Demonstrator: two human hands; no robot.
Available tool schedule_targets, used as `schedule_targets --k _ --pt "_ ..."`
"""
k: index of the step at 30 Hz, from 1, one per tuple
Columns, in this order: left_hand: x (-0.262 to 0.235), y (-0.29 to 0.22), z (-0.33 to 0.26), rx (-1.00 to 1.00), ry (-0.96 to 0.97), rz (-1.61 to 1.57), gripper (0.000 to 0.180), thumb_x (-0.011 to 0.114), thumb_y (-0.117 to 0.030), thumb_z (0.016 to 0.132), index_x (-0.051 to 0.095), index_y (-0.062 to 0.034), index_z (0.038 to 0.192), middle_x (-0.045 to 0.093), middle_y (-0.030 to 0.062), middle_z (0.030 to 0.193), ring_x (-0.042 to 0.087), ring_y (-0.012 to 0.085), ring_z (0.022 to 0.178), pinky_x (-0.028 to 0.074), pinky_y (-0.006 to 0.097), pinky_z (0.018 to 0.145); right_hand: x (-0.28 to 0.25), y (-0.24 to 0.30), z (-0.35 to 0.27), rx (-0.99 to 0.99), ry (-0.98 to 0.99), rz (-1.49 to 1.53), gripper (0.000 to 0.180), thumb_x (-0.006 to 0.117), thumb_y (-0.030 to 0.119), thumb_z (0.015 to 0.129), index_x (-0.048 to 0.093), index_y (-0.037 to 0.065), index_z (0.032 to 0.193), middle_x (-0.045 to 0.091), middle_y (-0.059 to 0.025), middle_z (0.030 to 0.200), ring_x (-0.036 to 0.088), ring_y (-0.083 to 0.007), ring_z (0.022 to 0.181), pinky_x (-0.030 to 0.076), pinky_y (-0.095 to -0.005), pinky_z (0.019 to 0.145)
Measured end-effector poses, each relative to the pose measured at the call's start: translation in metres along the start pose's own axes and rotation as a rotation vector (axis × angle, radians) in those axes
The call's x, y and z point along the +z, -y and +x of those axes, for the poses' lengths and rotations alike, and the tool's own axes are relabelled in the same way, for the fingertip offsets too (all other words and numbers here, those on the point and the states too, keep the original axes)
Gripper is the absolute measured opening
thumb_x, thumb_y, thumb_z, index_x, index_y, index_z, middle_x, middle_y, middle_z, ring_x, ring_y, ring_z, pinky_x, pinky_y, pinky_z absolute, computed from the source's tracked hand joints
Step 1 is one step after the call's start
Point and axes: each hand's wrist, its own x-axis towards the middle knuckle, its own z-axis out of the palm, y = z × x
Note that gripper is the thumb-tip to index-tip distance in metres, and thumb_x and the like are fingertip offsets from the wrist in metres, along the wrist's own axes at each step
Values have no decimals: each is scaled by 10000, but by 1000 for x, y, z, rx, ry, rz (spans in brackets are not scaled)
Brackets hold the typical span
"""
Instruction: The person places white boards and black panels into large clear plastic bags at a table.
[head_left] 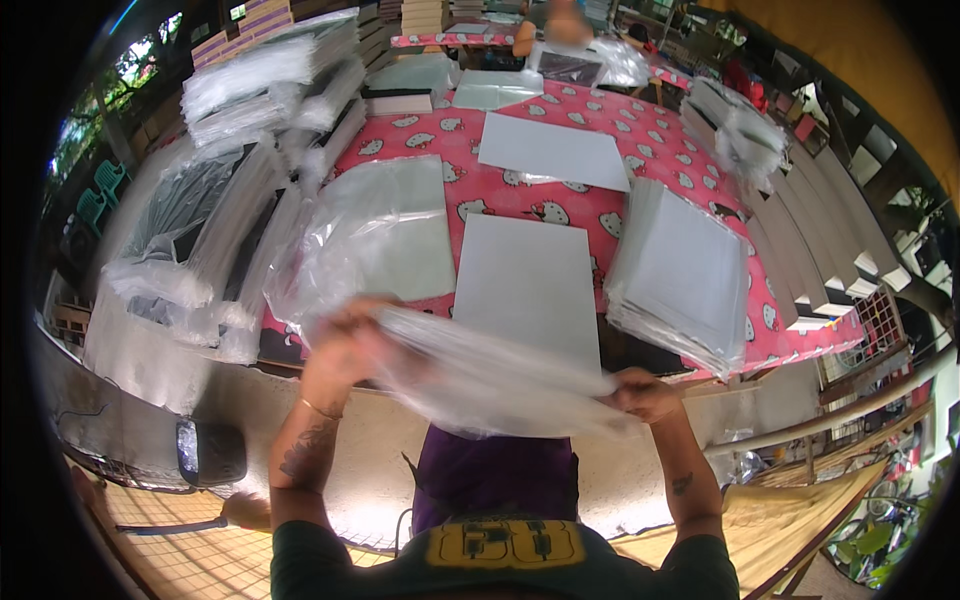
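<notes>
A clear plastic bag is held up in the air between both hands, just in front of the person's chest. It looks soft and crinkly, and it is blurry, so small details are hard to see. The left hand grips the bag at its left end with the fingers closed around the plastic. The right hand pinches the right end, also closed on the plastic. The bag stretches from one hand to the other.

Just past the hands, on the surface with a pink cloth that has little cat faces on it, lies a flat grey board. Beyond the left hand lies a loose pile of clear bags. Beyond the right hand sits a thick stack of wrapped boards, near the edge of the surface. Farther away from the hands lies another grey sheet.

Far off to the left of the left hand are tall heaps of wrapped packs. Below the left arm, near the floor, there is a small black box. Another person sits at the far end, well apart from the hands.
</notes>
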Motion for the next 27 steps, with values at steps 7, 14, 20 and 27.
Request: schedule_targets --k 7,14,20,27 --pt "-17 33 -30 -59 183 349 316 659 -245 832 647 59 917 655 132 845 631 221 835 464 339 842 52 46 11 139 254 -457 344 614 277 856 619 31 1097 618 -187 1056 578 -282 914 440 -464 843" --pt "-15 80 -70 -413 -439 -146 393 662 37 655 535 2 1026 615 95 887 614 198 826 485 306 702 48 21 -22 7 30 -4 20 563 30 818 553 21 833 520 -48 715 593 -161 735 480 -316 679" --pt "79 150 -54 -355 -1032 393 349 491 15 853 488 18 1202 568 46 658 538 98 563 462 250 527 88 -64 -32 61 -838 -648 334 470 -36 830 528 10 1156 547 -56 650 523 -79 516 406 -222 438" --pt "74 175 -64 -337 -1066 513 386 458 -33 889 532 37 1262 617 78 716 511 81 554 449 232 531 95 -84 -24 40 -943 -584 484 443 -49 874 458 21 1353 584 -71 667 557 -97 530 474 -248 504"
